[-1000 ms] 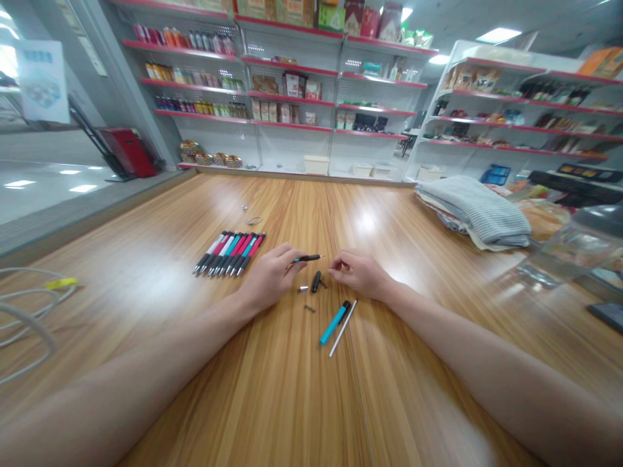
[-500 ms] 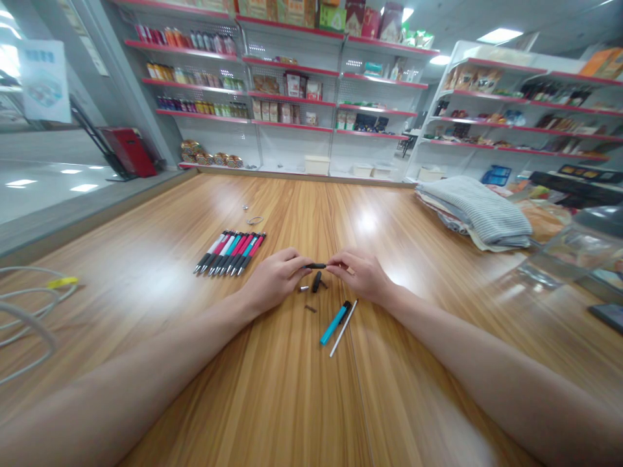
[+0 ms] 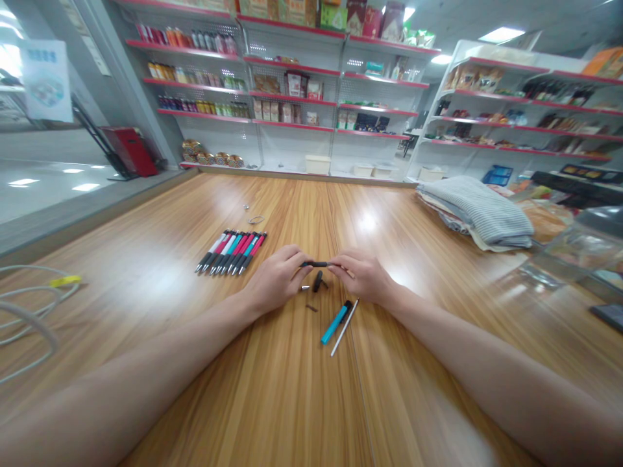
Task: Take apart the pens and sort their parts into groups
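Note:
Between my two hands a short black pen part (image 3: 318,264) lies level just above the table, pinched at each end. My left hand (image 3: 278,275) grips its left end and my right hand (image 3: 359,272) its right end; the fingertips cover both ends. Just below it on the wood are a small black piece (image 3: 318,281), a silver pen tip (image 3: 305,288) and a thin dark brown scrap (image 3: 311,308). Nearer to me, a turquoise pen barrel (image 3: 335,323) with a black clip end lies beside a white ink refill (image 3: 345,327).
Several pens (image 3: 230,253) lie in a slanted row left of my left hand. Behind them are a small ring (image 3: 256,220) and a tiny shiny piece (image 3: 246,207). Folded cloths (image 3: 479,207) are stacked at the right, a pale cable (image 3: 34,311) at the left. Stocked shelves (image 3: 292,68) stand behind.
My hands have drawn slightly apart, and a little more of the black pen part shows between them. The loose pieces on the table stay where they were.

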The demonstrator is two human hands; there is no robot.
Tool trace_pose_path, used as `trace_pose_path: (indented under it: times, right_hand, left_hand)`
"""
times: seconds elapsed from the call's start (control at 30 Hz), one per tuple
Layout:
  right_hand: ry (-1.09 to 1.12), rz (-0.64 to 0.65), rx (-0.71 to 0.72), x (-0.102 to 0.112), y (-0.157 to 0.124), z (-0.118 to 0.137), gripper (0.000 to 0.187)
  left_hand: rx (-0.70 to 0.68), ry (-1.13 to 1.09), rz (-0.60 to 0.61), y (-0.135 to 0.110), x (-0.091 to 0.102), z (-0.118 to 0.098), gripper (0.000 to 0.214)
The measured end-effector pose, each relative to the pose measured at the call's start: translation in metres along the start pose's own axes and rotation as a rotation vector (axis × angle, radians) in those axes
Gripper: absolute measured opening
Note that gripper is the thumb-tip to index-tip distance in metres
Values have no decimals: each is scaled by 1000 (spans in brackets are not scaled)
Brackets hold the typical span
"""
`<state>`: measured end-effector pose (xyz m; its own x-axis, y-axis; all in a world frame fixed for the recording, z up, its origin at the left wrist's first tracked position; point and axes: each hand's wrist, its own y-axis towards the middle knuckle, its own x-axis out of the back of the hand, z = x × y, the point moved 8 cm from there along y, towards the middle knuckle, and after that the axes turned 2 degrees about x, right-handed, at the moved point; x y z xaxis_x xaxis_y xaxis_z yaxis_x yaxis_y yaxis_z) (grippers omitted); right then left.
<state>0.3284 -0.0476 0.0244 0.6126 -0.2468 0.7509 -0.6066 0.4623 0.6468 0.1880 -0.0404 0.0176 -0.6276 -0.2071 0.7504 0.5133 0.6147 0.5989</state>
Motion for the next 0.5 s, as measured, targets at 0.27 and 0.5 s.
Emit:
trace_pose_path:
  times: [0.27,0.5]
  right_hand:
    - [-92,126,-31,-7,-1,4,22]
    - [-103,141,-22,-7,1,7,24]
  left_hand:
    - [12,-21,49,-1,-3,-3,14]
    - [-32,-37,66,-2,-7,-9,20]
